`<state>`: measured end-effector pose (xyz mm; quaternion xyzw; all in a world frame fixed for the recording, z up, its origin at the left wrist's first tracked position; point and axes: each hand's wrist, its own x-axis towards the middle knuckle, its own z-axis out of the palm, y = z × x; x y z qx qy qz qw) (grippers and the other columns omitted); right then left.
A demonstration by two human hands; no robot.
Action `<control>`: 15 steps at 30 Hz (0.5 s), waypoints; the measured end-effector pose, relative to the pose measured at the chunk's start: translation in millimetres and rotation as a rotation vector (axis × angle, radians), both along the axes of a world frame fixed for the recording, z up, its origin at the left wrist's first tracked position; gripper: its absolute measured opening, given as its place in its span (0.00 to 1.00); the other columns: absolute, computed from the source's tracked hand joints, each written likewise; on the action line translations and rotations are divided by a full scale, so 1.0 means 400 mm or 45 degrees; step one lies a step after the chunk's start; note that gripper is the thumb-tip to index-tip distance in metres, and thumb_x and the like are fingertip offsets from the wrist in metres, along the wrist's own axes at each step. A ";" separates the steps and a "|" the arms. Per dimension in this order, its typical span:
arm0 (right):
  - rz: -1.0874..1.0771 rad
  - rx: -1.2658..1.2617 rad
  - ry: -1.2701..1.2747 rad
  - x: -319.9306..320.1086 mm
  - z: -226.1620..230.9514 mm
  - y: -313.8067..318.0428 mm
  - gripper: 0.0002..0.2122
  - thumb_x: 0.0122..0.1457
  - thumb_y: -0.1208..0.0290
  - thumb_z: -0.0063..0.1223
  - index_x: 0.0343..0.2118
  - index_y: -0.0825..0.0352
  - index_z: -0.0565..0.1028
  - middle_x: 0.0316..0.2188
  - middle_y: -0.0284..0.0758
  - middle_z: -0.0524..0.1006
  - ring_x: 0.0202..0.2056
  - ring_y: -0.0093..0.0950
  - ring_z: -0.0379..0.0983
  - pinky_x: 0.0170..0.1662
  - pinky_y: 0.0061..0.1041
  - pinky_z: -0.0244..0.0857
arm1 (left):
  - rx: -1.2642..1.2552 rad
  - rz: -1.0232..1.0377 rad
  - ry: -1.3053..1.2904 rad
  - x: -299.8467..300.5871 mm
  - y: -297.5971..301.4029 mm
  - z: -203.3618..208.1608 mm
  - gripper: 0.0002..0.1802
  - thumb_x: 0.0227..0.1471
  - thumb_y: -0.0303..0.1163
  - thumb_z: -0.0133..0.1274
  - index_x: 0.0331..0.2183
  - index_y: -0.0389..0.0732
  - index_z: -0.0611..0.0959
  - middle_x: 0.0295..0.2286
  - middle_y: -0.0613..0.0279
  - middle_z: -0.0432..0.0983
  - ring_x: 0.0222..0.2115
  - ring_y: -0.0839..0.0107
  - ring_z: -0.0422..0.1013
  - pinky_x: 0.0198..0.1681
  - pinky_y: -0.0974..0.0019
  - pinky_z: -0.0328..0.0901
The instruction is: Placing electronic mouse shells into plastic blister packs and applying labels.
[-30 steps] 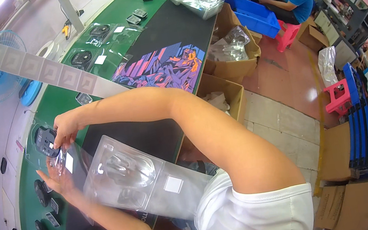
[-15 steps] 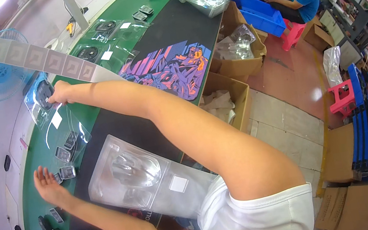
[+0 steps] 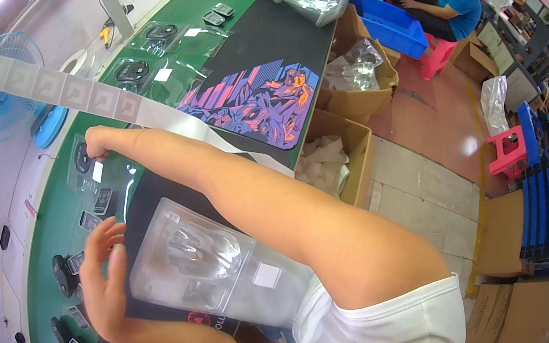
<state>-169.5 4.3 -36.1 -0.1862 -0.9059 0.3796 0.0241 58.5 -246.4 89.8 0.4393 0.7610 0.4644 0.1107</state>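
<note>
My right hand (image 3: 97,142) is stretched far forward over the green work surface, with its fingers closed at the edge of a clear plastic package (image 3: 98,172). A black rounded part (image 3: 81,156) shows inside that package. My left hand (image 3: 105,271) is raised, empty, with bent fingers apart. Below it are small black devices with grey faces (image 3: 75,263), and another such device (image 3: 102,200) lies between my hands. In front of me a large clear plastic blister pack (image 3: 205,257) with a white label lies on the black mat.
A strip of pale labels (image 3: 61,88) crosses above the right arm. Beyond are a blue fan (image 3: 2,104), more packages (image 3: 132,72) and a mat with purple and orange artwork (image 3: 255,105). Cardboard boxes (image 3: 361,163), a blue bin (image 3: 389,30) and seated people are on the right.
The package at my right hand has come down from a raised position onto the green surface. My left hand has moved right and its fingers have bent.
</note>
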 end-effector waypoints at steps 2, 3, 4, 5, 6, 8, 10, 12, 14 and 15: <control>-0.011 0.135 -0.044 0.004 -0.005 0.023 0.09 0.45 0.71 0.64 0.28 0.70 0.83 0.28 0.41 0.83 0.34 0.35 0.81 0.34 0.32 0.74 | -0.301 -0.031 0.058 0.011 0.021 0.002 0.21 0.54 0.31 0.54 0.50 0.37 0.76 0.42 0.55 0.79 0.44 0.66 0.74 0.49 0.62 0.65; -0.020 0.207 -0.065 0.007 -0.001 0.040 0.09 0.44 0.71 0.63 0.28 0.70 0.83 0.29 0.42 0.83 0.35 0.36 0.82 0.35 0.32 0.74 | -0.290 -0.041 0.061 0.015 0.035 0.000 0.21 0.54 0.31 0.54 0.50 0.37 0.76 0.42 0.55 0.79 0.44 0.66 0.74 0.49 0.62 0.65; -0.036 0.216 -0.064 0.010 0.004 0.063 0.09 0.44 0.71 0.63 0.28 0.70 0.83 0.29 0.42 0.83 0.35 0.36 0.82 0.35 0.32 0.74 | -0.374 -0.084 0.062 0.019 0.051 -0.002 0.22 0.51 0.32 0.57 0.48 0.36 0.77 0.42 0.53 0.79 0.43 0.62 0.74 0.47 0.61 0.66; 0.013 0.199 -0.074 0.013 0.023 0.064 0.10 0.43 0.70 0.64 0.29 0.70 0.83 0.32 0.44 0.82 0.37 0.37 0.81 0.38 0.33 0.74 | -0.467 -0.112 0.064 0.028 0.054 0.004 0.23 0.49 0.34 0.60 0.47 0.35 0.78 0.42 0.51 0.78 0.42 0.59 0.75 0.46 0.60 0.67; 0.057 0.181 -0.084 0.017 0.042 0.071 0.12 0.42 0.69 0.64 0.31 0.69 0.83 0.35 0.47 0.81 0.40 0.39 0.80 0.40 0.35 0.74 | -0.455 -0.111 0.156 0.041 0.061 0.009 0.23 0.47 0.35 0.63 0.44 0.34 0.79 0.40 0.49 0.78 0.41 0.57 0.75 0.44 0.59 0.68; 0.096 0.160 -0.100 0.036 0.081 0.069 0.14 0.42 0.68 0.64 0.33 0.69 0.83 0.38 0.49 0.81 0.43 0.40 0.79 0.43 0.36 0.73 | -0.473 -0.091 0.168 0.053 0.065 0.015 0.23 0.48 0.36 0.61 0.45 0.35 0.79 0.40 0.50 0.79 0.41 0.57 0.75 0.45 0.59 0.67; 0.262 0.244 -0.059 0.071 0.116 0.044 0.16 0.43 0.63 0.64 0.33 0.68 0.83 0.39 0.49 0.80 0.43 0.40 0.79 0.44 0.36 0.73 | -0.490 -0.067 0.170 0.053 0.061 0.014 0.23 0.49 0.37 0.60 0.45 0.35 0.80 0.40 0.51 0.79 0.42 0.58 0.75 0.46 0.59 0.67; 0.257 0.329 0.085 0.122 0.120 0.022 0.18 0.44 0.60 0.63 0.35 0.68 0.83 0.39 0.48 0.80 0.43 0.40 0.79 0.44 0.36 0.73 | -0.491 -0.055 0.208 0.051 0.067 0.009 0.23 0.49 0.38 0.60 0.44 0.35 0.80 0.40 0.50 0.79 0.42 0.58 0.75 0.46 0.58 0.67; 0.411 0.295 0.420 0.183 0.114 0.025 0.20 0.47 0.57 0.61 0.38 0.68 0.81 0.40 0.45 0.81 0.43 0.38 0.78 0.47 0.34 0.71 | -0.470 -0.077 0.227 0.057 0.084 0.016 0.22 0.49 0.37 0.60 0.44 0.34 0.80 0.40 0.49 0.79 0.41 0.57 0.75 0.45 0.59 0.67; 0.579 0.163 0.599 0.218 0.110 0.020 0.21 0.48 0.56 0.60 0.41 0.67 0.81 0.41 0.44 0.81 0.44 0.36 0.78 0.49 0.33 0.70 | -0.458 -0.075 0.240 0.059 0.089 0.019 0.22 0.49 0.37 0.59 0.44 0.33 0.80 0.41 0.49 0.78 0.40 0.56 0.75 0.45 0.59 0.67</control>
